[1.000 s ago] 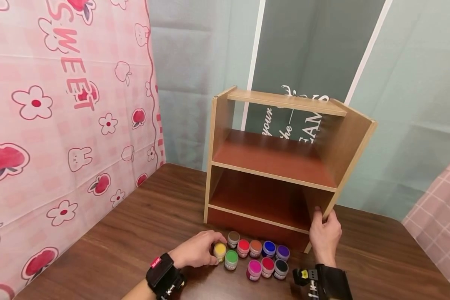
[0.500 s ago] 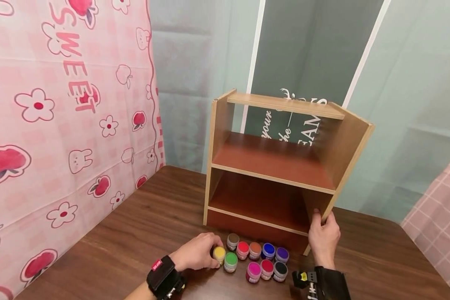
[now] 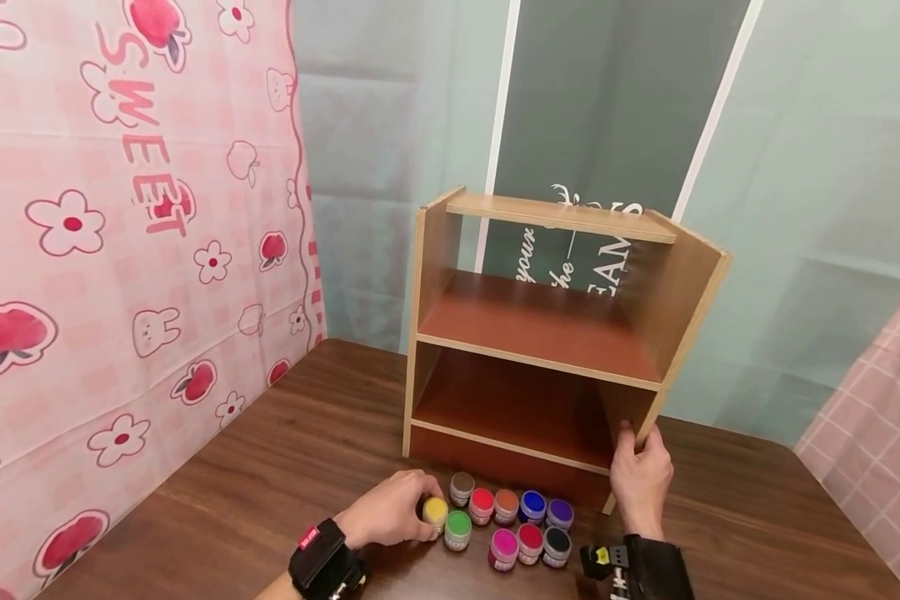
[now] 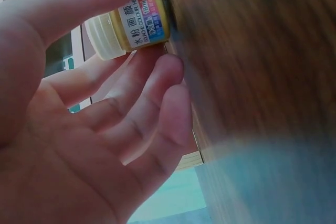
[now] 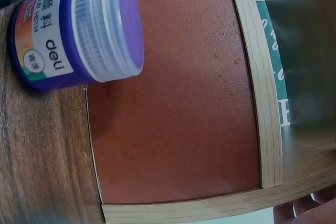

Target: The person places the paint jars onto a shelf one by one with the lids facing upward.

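Note:
In the head view, my left hand (image 3: 392, 510) holds a yellow paint jar (image 3: 435, 512) between thumb and fingers at the left end of a cluster of jars. The left wrist view shows the thumb against the label of this yellow jar (image 4: 142, 19), which reads gouache colour; the other fingers curve loosely beneath. My right hand (image 3: 642, 479) grips the lower right side panel of a small wooden shelf (image 3: 540, 332), its thumb on the inner face. In the right wrist view, a purple paint jar (image 5: 79, 32) stands before the shelf's red-brown base board (image 5: 173, 98), with fingertips visible at the lower right corner.
Beside the yellow jar stands a green jar (image 3: 457, 531). Behind it, a row runs from a brown jar (image 3: 462, 489) to the purple one; magenta (image 3: 504, 548), red and black jars sit in front. All rest on the dark wooden table (image 3: 285, 467), with curtains behind and left.
The head view has shifted slightly, so the scene sits a little lower and further left. Both hands keep their hold, and the jars keep their places relative to the shelf.

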`<action>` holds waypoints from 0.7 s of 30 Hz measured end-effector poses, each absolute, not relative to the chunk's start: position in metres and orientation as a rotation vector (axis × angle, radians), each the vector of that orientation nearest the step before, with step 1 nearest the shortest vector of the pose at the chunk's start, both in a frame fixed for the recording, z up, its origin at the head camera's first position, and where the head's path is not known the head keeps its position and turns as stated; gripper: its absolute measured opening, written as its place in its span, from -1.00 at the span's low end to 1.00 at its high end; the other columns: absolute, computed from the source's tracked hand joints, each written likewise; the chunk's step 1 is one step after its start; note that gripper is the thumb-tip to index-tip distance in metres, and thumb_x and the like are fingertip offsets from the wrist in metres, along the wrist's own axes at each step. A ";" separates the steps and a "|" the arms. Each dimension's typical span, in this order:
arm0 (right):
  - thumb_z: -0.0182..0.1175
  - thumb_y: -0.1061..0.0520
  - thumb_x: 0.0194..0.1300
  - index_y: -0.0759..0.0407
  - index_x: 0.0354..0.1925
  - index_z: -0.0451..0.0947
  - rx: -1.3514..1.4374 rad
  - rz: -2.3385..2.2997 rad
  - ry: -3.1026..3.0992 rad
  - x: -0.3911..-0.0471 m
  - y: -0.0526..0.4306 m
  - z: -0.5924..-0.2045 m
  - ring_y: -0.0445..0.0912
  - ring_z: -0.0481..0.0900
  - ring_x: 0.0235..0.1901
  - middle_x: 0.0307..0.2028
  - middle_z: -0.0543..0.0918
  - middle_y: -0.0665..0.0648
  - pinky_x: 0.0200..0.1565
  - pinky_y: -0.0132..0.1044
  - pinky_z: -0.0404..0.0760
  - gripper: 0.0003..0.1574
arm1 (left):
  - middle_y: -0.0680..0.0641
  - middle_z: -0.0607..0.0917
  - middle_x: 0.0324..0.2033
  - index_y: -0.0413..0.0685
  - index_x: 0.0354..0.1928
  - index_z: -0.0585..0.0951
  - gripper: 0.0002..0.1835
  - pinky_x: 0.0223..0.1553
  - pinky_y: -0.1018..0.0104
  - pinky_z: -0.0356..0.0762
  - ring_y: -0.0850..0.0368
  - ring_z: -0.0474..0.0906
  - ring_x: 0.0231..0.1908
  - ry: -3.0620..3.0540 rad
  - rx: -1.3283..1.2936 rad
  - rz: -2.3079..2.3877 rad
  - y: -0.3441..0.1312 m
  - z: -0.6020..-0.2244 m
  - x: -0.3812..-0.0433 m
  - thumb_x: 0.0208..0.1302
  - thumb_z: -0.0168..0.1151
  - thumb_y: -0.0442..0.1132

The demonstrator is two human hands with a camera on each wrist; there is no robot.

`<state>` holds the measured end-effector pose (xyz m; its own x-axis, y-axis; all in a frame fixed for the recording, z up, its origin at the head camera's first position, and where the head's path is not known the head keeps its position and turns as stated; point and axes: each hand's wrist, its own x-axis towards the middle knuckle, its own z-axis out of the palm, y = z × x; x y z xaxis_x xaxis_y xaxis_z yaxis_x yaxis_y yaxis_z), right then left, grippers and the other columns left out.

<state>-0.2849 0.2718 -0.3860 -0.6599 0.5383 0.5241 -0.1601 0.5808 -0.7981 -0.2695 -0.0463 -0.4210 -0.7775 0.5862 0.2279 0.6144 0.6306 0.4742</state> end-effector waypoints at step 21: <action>-0.15 -0.07 0.42 0.35 0.06 0.42 -0.289 1.137 -2.030 -0.282 0.272 -0.385 0.20 0.49 -0.24 -0.18 0.59 0.46 -0.31 0.00 0.34 -0.45 | 0.20 0.48 -0.43 0.05 -0.29 0.60 -0.71 -0.33 0.41 0.42 0.29 0.41 -0.36 -2.754 -0.977 -0.884 -0.041 -0.408 -0.271 -0.14 0.40 -0.16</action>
<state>-0.2822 0.2725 -0.3854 -0.6731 0.5284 0.5175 -0.1652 0.5746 -0.8016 -0.2706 -0.0411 -0.4084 -0.7916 0.5507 0.2647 0.6019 0.6282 0.4930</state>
